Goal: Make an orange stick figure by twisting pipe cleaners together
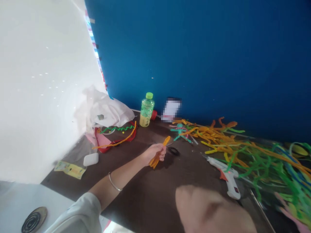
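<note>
Several orange pipe cleaners (166,141) are gripped in left hand (153,151) over dark table (145,194). Right hand (213,210) blurs up close, cannot tell its grip. Glue gun (227,176) lies nearby.

Strong light is flooding in from the left, burning the plain white wall (36,81) out to glare, while the deep blue wall (206,58) is dimming toward the upper right. The left hand (154,151), gripping folded orange fuzzy pipe cleaners (155,161), is showing fairly sharp and throwing a soft shadow on the dark brown counter (150,194). The right hand (213,210), close to the lens, is blurring into a pale shape, and the tangled green, orange and yellow pipe-cleaner heap (267,161) is smearing toward the right edge.
</note>
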A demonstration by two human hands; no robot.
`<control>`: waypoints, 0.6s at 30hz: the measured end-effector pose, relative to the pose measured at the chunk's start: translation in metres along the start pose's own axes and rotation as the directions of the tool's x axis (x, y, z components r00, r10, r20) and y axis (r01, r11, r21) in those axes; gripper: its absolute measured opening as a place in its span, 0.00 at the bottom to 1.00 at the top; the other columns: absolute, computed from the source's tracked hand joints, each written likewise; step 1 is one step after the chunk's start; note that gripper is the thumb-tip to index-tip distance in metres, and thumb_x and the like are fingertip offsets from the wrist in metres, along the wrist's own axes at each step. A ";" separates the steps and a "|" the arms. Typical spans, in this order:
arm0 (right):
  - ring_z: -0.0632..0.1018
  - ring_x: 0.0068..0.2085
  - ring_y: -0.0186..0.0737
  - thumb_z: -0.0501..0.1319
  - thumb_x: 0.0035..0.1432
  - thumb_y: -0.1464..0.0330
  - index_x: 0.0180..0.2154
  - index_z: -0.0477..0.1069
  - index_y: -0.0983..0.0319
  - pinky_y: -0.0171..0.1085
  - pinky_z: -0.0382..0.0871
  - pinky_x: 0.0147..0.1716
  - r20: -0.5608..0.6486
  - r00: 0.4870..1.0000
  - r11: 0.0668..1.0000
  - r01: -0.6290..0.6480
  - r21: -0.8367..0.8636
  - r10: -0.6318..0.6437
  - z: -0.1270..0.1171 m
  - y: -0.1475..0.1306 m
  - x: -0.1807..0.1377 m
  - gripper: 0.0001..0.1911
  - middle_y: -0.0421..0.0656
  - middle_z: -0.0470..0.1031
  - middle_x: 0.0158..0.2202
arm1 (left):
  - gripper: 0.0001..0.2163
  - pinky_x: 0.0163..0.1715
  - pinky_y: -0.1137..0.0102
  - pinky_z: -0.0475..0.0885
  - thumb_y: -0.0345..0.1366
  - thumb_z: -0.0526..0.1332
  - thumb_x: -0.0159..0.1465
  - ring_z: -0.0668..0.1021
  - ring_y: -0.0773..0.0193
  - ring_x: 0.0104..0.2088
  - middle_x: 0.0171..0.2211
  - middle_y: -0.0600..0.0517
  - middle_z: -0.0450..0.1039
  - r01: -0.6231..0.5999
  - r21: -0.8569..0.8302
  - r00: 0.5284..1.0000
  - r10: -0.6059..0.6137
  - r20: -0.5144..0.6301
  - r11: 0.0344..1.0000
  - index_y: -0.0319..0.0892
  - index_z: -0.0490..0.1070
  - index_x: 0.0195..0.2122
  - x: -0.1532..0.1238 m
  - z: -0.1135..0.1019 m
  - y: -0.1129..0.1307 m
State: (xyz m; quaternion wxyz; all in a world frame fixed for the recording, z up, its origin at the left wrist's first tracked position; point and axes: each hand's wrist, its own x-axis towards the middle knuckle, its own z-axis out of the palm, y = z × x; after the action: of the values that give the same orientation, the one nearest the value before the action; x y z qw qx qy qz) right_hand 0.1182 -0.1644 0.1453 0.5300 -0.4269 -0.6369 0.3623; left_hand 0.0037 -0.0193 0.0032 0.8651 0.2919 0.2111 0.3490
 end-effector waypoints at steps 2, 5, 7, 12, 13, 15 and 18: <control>0.70 0.20 0.40 0.62 0.43 0.56 0.25 0.72 0.50 0.40 0.63 0.18 0.031 0.996 0.996 0.087 0.033 -0.088 -0.002 -0.004 0.023 0.07 0.41 0.68 0.17 | 0.12 0.21 0.76 0.64 0.40 0.60 0.53 0.65 0.74 0.19 0.20 0.56 0.60 -0.024 0.009 0.999 0.024 -0.043 1.000 0.38 0.59 0.25 0.001 -0.001 -0.002; 0.71 0.25 0.38 0.64 0.45 0.64 0.23 0.70 0.55 0.40 0.65 0.25 -0.146 0.965 0.966 0.190 -0.174 -0.216 -0.031 -0.001 0.062 0.04 0.41 0.70 0.21 | 0.14 0.27 0.71 0.69 0.44 0.61 0.52 0.68 0.72 0.21 0.20 0.54 0.63 -0.067 0.046 0.993 0.071 -0.097 0.997 0.38 0.60 0.25 0.002 -0.001 -0.005; 0.70 0.25 0.35 0.65 0.44 0.66 0.23 0.70 0.57 0.38 0.65 0.26 -0.323 0.932 0.942 0.054 -0.330 -0.166 -0.064 0.010 0.086 0.05 0.39 0.71 0.24 | 0.15 0.26 0.71 0.68 0.45 0.60 0.53 0.67 0.72 0.19 0.18 0.56 0.62 -0.133 0.064 0.984 0.140 -0.110 0.989 0.38 0.60 0.26 0.002 0.000 -0.007; 0.70 0.25 0.34 0.61 0.47 0.62 0.27 0.69 0.57 0.39 0.66 0.28 -0.419 0.894 0.878 -0.321 -0.356 0.158 -0.149 0.058 0.113 0.06 0.39 0.72 0.25 | 0.14 0.23 0.73 0.66 0.44 0.60 0.54 0.65 0.74 0.18 0.18 0.57 0.60 -0.143 0.101 0.985 0.152 -0.084 0.985 0.39 0.60 0.26 0.002 0.003 -0.010; 0.71 0.25 0.35 0.60 0.47 0.62 0.27 0.69 0.57 0.39 0.66 0.28 -0.397 0.895 0.830 -0.374 -0.414 0.204 -0.161 0.067 0.112 0.06 0.40 0.72 0.25 | 0.14 0.24 0.73 0.66 0.44 0.60 0.54 0.65 0.74 0.18 0.19 0.57 0.61 -0.128 0.112 0.987 0.137 -0.086 0.986 0.38 0.60 0.26 0.002 0.004 -0.010; 0.72 0.25 0.38 0.58 0.48 0.60 0.28 0.69 0.59 0.41 0.66 0.27 -0.373 0.896 0.751 -0.415 -0.514 0.240 -0.178 0.083 0.107 0.09 0.42 0.73 0.26 | 0.13 0.27 0.73 0.67 0.43 0.61 0.53 0.67 0.73 0.21 0.22 0.55 0.63 -0.091 0.135 0.991 0.103 -0.086 0.987 0.37 0.62 0.25 0.001 0.004 -0.009; 0.74 0.29 0.44 0.58 0.47 0.61 0.26 0.70 0.58 0.44 0.67 0.31 -0.312 0.914 0.675 -0.402 -0.618 0.258 -0.193 0.102 0.102 0.08 0.44 0.75 0.27 | 0.13 0.29 0.74 0.67 0.43 0.61 0.53 0.68 0.73 0.24 0.26 0.53 0.64 -0.064 0.147 0.994 0.077 -0.082 0.987 0.37 0.63 0.25 0.001 0.002 -0.007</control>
State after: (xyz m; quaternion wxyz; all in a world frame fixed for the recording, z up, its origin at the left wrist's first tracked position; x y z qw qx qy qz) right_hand 0.3173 -0.0299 0.1238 0.3263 -0.7308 -0.5793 0.1540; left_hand 0.0090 -0.0242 0.0000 0.8187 0.3456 0.2629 0.3756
